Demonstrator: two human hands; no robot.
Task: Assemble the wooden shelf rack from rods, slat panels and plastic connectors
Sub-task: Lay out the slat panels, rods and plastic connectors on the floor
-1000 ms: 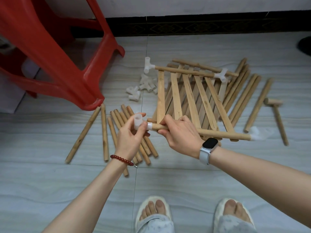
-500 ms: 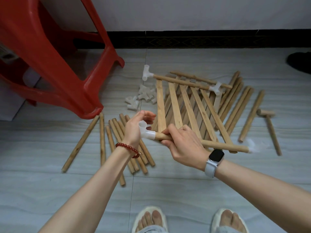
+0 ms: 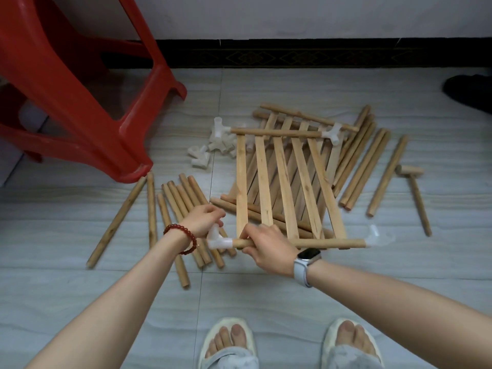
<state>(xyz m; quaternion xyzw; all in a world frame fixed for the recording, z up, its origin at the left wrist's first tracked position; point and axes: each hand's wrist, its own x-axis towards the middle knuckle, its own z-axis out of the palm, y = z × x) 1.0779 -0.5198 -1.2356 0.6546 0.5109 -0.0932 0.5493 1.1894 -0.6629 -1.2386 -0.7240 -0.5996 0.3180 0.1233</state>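
A wooden slat panel (image 3: 286, 182) lies tilted over a second panel on the floor. Its near rod (image 3: 332, 243) carries a white plastic connector (image 3: 217, 239) on the left end and another connector (image 3: 376, 237) on the right end. My left hand (image 3: 202, 219) pinches the left connector from above. My right hand (image 3: 269, 247) grips the near rod just right of that connector. The far rod (image 3: 277, 133) has connectors at both ends.
Loose rods (image 3: 186, 209) lie left of the panel, and more rods (image 3: 364, 161) lie to its right. Spare white connectors (image 3: 207, 150) sit beyond the left hand. A small wooden mallet (image 3: 415, 190) lies at far right. A red plastic stool (image 3: 80, 83) stands at left.
The left connector went onto the end of the near rod and now sits fully on it. Both hands and the panel's near edge moved lower in view.
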